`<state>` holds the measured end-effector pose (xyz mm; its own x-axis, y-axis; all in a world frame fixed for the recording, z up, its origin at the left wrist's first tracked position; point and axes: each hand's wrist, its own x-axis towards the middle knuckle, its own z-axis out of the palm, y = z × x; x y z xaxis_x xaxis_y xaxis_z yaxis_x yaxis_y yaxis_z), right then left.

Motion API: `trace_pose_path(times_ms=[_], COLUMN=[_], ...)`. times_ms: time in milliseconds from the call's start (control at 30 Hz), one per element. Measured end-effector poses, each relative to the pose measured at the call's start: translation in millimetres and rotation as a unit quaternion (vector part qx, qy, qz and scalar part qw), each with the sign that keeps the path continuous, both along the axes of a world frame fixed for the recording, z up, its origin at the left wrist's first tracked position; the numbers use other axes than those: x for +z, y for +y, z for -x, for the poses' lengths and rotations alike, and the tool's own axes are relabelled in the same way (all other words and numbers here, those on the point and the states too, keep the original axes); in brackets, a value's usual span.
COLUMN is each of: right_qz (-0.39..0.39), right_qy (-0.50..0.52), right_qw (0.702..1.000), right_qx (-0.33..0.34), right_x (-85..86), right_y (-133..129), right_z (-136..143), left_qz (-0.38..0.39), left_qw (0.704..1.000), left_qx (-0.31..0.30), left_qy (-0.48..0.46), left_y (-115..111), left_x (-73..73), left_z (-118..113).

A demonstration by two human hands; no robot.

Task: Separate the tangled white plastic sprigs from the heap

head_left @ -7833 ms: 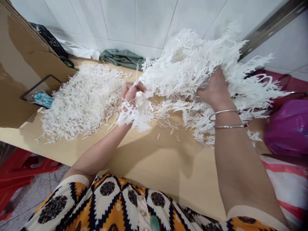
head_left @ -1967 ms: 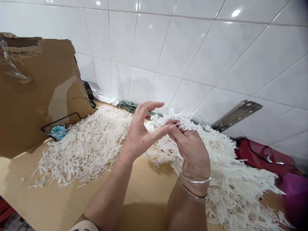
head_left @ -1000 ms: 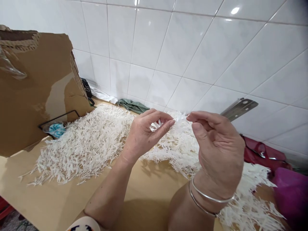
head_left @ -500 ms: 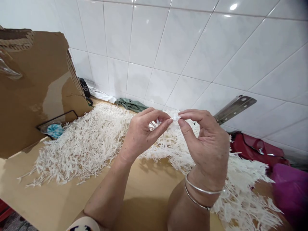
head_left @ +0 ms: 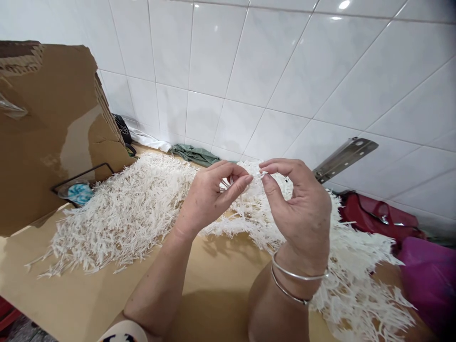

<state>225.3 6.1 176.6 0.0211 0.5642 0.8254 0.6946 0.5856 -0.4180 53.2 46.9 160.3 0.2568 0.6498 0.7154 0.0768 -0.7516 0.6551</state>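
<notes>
Between my fingertips is a small white strip piece [head_left: 257,175], thin and stringy; its exact kind is too small to make out. My left hand [head_left: 217,194] pinches one side of it with thumb and forefinger, and white strands show inside the curl of its fingers. On the other side, my right hand [head_left: 297,204] closes thumb and forefinger on its end. Both hands are raised over the table, fingertips a short gap apart. Behind and below them spreads a loose heap of similar white strips [head_left: 356,266], with another heap [head_left: 131,209] to the left of my left forearm.
A cardboard box [head_left: 46,142] stands at the left, with a blue-and-white item [head_left: 80,194] by a black wire frame. Along the tiled wall [head_left: 221,71] lie a green cloth [head_left: 195,155], a metal bracket [head_left: 344,159] and a red bag [head_left: 383,213]. A purple bag [head_left: 427,280] sits at the right.
My right hand has shifted slightly left, and its fingertips have come a little closer to my left hand's. The left hand stays nearly in place.
</notes>
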Motion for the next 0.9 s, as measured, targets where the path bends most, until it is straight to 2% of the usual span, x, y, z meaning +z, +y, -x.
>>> trace_pose_path(times_ms=[167, 333, 433, 500, 667, 733, 900], right_qz=[-0.027, -0.02, 0.024, 0.028, 0.108, 0.112, 0.124], right_qy=[-0.021, 0.077, 0.138, 0.162, 0.172, 0.187, 0.155], right_qw=[0.994, 0.974, 0.974, 0.977, 0.978, 0.971, 0.964], right_qx=[-0.102, -0.21, -0.177, -0.137, 0.052, 0.098, 0.178], right_x=[-10.7, -28.1, -29.6, -26.0, -16.0, -14.2, -10.6], right_y=[17, 43, 45, 40, 25, 22, 10], right_z=[7, -18, -31, -27, 2, 6, -9], left_qz=[0.009, 0.049, 0.069, 0.085, 0.133, 0.139, 0.141], left_qw=[1.0, 0.994, 0.995, 0.994, 0.985, 0.984, 0.985], left_qx=[-0.012, -0.091, -0.076, -0.072, -0.109, -0.107, -0.093], left_qy=[0.024, 0.024, 0.002, 0.006, 0.026, 0.027, 0.02], left_y=[2, -1, -2, -1, -1, -2, -3], left_x=[-1.8, 1.7, 3.8, 3.8, 2.8, 3.1, 3.8], left_z=[2, 12, 16, 15, 12, 12, 10])
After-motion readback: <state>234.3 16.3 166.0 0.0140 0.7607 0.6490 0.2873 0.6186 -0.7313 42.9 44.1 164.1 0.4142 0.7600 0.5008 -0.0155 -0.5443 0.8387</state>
